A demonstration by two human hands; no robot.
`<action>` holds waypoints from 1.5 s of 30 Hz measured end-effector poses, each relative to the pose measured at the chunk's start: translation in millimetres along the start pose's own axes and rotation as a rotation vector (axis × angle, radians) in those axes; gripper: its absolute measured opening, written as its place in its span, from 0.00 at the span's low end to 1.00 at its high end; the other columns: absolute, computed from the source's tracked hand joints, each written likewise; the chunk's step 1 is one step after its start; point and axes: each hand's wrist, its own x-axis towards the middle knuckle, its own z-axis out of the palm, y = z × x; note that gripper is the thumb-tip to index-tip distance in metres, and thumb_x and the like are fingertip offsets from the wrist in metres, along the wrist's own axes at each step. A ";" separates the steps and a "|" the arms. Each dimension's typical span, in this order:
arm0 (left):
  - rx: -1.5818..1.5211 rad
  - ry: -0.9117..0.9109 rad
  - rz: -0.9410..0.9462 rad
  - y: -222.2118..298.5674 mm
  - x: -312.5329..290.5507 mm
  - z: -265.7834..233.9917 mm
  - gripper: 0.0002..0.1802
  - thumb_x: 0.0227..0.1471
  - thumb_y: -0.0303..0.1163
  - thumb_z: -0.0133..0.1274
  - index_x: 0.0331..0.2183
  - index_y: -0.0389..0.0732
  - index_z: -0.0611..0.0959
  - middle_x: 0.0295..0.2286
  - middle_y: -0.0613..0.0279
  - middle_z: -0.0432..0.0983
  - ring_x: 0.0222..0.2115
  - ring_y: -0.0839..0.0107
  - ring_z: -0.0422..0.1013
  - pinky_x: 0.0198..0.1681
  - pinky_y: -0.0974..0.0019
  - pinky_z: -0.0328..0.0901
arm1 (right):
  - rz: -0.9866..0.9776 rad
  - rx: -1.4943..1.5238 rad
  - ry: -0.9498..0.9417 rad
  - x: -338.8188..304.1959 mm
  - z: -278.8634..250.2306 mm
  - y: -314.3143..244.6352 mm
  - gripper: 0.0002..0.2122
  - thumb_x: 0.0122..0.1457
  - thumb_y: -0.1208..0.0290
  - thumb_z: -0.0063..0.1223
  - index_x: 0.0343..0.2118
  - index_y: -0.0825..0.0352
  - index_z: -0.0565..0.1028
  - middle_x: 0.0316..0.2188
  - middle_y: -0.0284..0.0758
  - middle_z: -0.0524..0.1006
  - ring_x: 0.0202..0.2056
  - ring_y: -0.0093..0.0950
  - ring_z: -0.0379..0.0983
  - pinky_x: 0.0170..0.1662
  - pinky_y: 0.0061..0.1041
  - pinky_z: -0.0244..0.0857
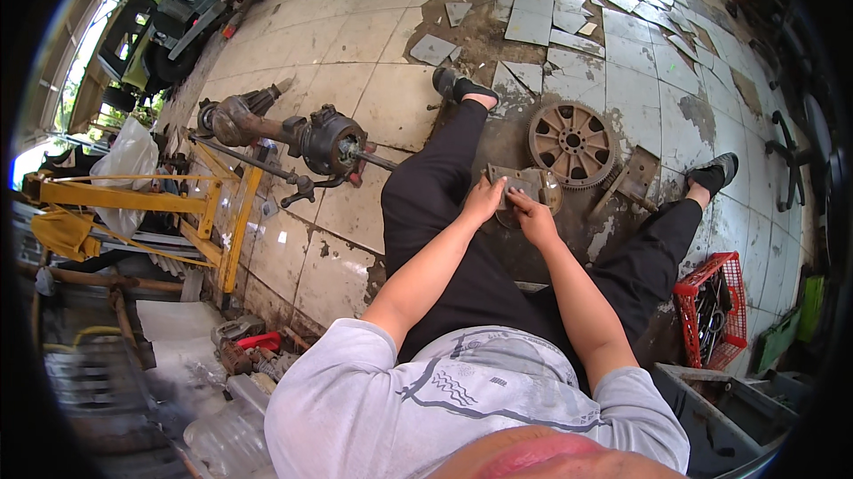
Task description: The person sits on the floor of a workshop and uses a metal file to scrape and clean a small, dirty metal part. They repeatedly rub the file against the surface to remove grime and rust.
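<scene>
Between my legs I have a worn grey-brown metal plate with a rounded part at its right end. My left hand is closed on the plate's left edge, thumb on top and the other fingers partly hidden. At the near edge, my right hand has its bent fingers on the plate; the fingers' undersides are hidden. Just beyond lies a large rusty flywheel with a toothed rim and spoke-like openings. To its right, a rusty metal bracket rests on the floor.
A greasy axle assembly lies left of my legs, near a yellow metal frame. A red crate of tools stands by my right leg. Broken floor tiles are scattered ahead. A vehicle is parked at the far left.
</scene>
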 end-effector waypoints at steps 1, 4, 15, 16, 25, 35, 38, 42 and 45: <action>-0.007 0.001 0.013 -1.8 0.0 0.4 0.41 0.64 0.56 0.48 0.59 0.26 0.71 0.55 0.30 0.73 0.59 0.40 0.69 0.61 0.52 0.64 | -0.002 -0.009 -0.026 0.0 -0.2 2.1 0.22 0.61 0.84 0.55 0.58 0.62 0.79 0.62 0.39 0.76 0.68 0.37 0.66 0.66 0.33 0.63; -0.018 0.007 0.036 -11.6 1.8 -1.9 0.41 0.64 0.56 0.48 0.60 0.27 0.71 0.55 0.30 0.73 0.59 0.40 0.69 0.61 0.51 0.64 | -0.025 -0.010 -0.116 -1.3 -1.2 -8.6 0.21 0.62 0.84 0.55 0.58 0.62 0.79 0.62 0.39 0.76 0.68 0.36 0.67 0.66 0.32 0.63; -0.001 -0.006 0.033 -2.3 -2.5 1.5 0.38 0.64 0.56 0.47 0.59 0.32 0.72 0.52 0.32 0.77 0.55 0.38 0.72 0.57 0.48 0.66 | 0.038 0.076 -0.137 -5.7 -3.9 -20.8 0.19 0.64 0.81 0.56 0.57 0.63 0.79 0.61 0.41 0.76 0.67 0.35 0.68 0.64 0.30 0.65; 0.005 0.015 0.045 -8.0 1.4 2.0 0.38 0.64 0.56 0.47 0.59 0.32 0.72 0.52 0.32 0.77 0.55 0.38 0.72 0.57 0.48 0.66 | 0.050 0.046 -0.082 -4.2 -1.9 -13.5 0.19 0.64 0.81 0.56 0.57 0.63 0.79 0.61 0.41 0.76 0.67 0.35 0.68 0.64 0.30 0.65; -0.007 0.012 0.077 -9.2 4.8 4.8 0.38 0.65 0.56 0.47 0.60 0.32 0.71 0.53 0.31 0.76 0.57 0.36 0.70 0.58 0.47 0.66 | 0.030 0.028 -0.007 -1.0 -2.5 -4.1 0.19 0.62 0.81 0.57 0.56 0.62 0.80 0.60 0.40 0.77 0.66 0.37 0.68 0.65 0.33 0.65; -0.010 -0.014 0.035 -19.6 11.1 8.5 0.40 0.64 0.58 0.48 0.59 0.29 0.72 0.53 0.30 0.76 0.57 0.36 0.70 0.58 0.47 0.66 | 0.039 -0.032 -0.002 -1.3 -4.3 0.0 0.19 0.61 0.83 0.56 0.55 0.62 0.81 0.60 0.40 0.77 0.66 0.38 0.68 0.66 0.33 0.64; 0.011 0.006 0.066 -22.9 10.1 3.1 0.40 0.64 0.58 0.48 0.59 0.30 0.72 0.52 0.30 0.76 0.56 0.37 0.71 0.58 0.47 0.66 | 0.004 0.017 -0.086 -0.9 -3.4 -18.7 0.19 0.61 0.83 0.56 0.56 0.62 0.81 0.60 0.40 0.77 0.66 0.38 0.68 0.66 0.33 0.64; 0.010 0.038 0.068 -16.6 8.4 6.8 0.39 0.64 0.58 0.48 0.58 0.30 0.73 0.51 0.31 0.77 0.56 0.37 0.71 0.57 0.47 0.66 | 0.022 -0.029 -0.029 -0.5 -2.1 -6.1 0.19 0.62 0.82 0.57 0.55 0.62 0.81 0.59 0.41 0.78 0.66 0.38 0.68 0.67 0.33 0.64; 0.006 0.033 0.093 -16.3 5.1 7.4 0.39 0.64 0.58 0.47 0.58 0.30 0.73 0.52 0.31 0.77 0.55 0.36 0.72 0.57 0.47 0.66 | 0.036 -0.015 -0.056 -1.8 -4.3 -4.1 0.18 0.62 0.82 0.56 0.55 0.62 0.81 0.60 0.41 0.77 0.67 0.37 0.68 0.67 0.34 0.64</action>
